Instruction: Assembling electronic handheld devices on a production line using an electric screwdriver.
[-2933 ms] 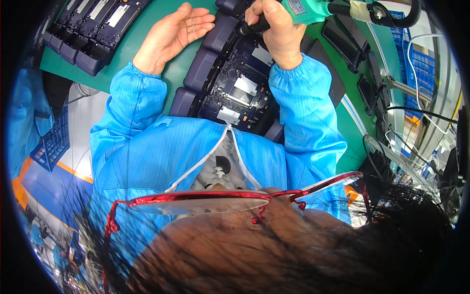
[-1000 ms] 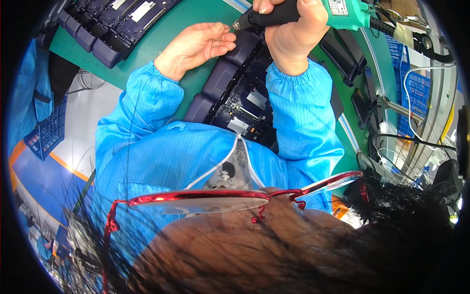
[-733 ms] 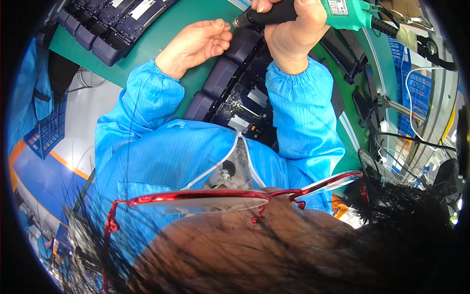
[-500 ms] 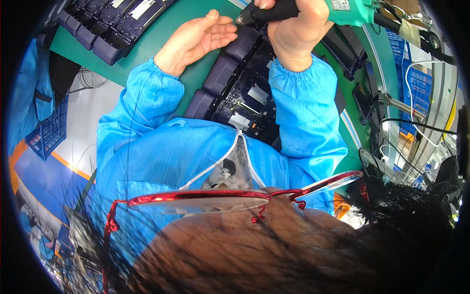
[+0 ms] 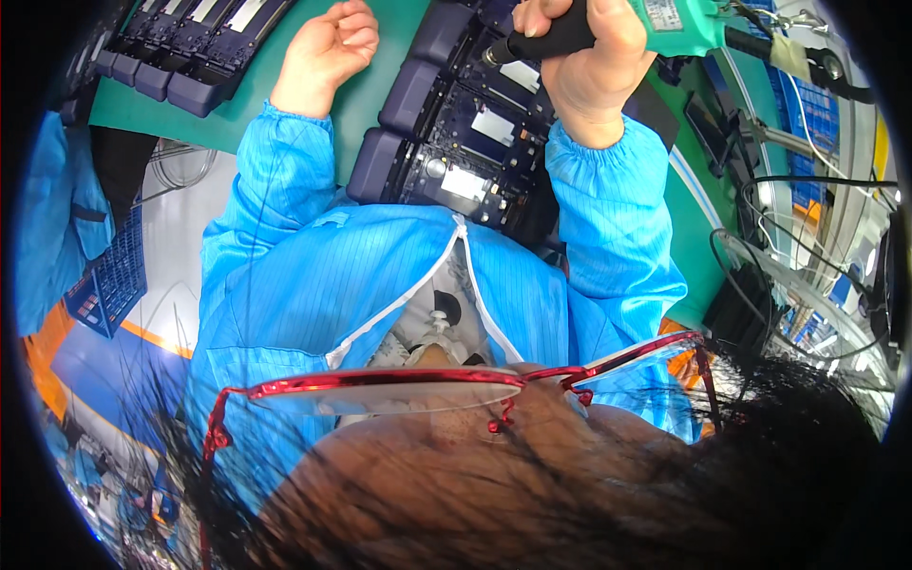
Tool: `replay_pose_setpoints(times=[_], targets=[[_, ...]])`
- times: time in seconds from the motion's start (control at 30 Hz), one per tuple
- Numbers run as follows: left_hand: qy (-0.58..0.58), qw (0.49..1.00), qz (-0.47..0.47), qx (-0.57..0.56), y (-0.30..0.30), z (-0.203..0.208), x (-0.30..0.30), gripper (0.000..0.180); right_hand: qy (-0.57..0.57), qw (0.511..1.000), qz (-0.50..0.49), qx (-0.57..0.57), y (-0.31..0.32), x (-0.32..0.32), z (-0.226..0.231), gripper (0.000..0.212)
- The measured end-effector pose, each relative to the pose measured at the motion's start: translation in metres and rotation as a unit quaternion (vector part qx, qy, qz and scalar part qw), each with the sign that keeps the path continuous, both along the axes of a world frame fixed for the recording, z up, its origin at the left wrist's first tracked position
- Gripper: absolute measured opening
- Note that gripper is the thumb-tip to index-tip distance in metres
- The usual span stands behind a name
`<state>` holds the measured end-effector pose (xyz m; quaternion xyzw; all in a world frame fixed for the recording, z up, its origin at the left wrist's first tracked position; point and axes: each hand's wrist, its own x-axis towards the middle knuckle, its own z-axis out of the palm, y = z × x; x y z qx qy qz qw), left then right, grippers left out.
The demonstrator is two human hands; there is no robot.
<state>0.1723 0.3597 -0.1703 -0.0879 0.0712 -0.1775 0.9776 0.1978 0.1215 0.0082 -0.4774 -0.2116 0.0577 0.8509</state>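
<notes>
My right hand (image 5: 600, 76) grips an electric screwdriver (image 5: 673, 27) with a black sleeve and a green body. Its metal tip points left, above a row of dark plastic device housings (image 5: 407, 100) with open interiors, small boards and white labels. Whether the tip touches a housing, I cannot tell. Left of that row, my left hand (image 5: 331, 55) is raised above the green work surface (image 5: 271, 81), its fingers curled in toward the palm. Anything inside those fingers is hidden.
A second group of dark housings (image 5: 204, 84) lies at the far left of the bench. Cables (image 5: 817, 180) and a metal frame are on the right, with a blue crate (image 5: 812, 114) behind. Another blue crate (image 5: 114, 275) stands on the floor at left, near a blue sleeve (image 5: 71, 190).
My left hand has moved left, away from the screwdriver tip, and its outstretched fingers have curled. My right hand keeps the screwdriver, shifted slightly right. The housings appear higher in view.
</notes>
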Motion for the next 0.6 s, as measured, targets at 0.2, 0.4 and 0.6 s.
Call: replay_pose_setpoints(times=[0.2,0.4,0.6], targets=[[0.099,0.982,0.060,0.151,-0.018,0.020,-0.017,0.018,0.026,0.999,0.009,0.023,-0.009,-0.012,-0.022,0.024],[0.124,0.939,0.064,0.313,-0.041,0.039,-0.026,0.019,-0.022,0.999,-0.010,-0.027,0.001,-0.027,-0.028,0.025],[0.108,0.919,0.003,0.379,-0.039,0.040,-0.034,0.039,0.041,0.996,-0.015,-0.075,0.011,-0.042,-0.020,0.024]])
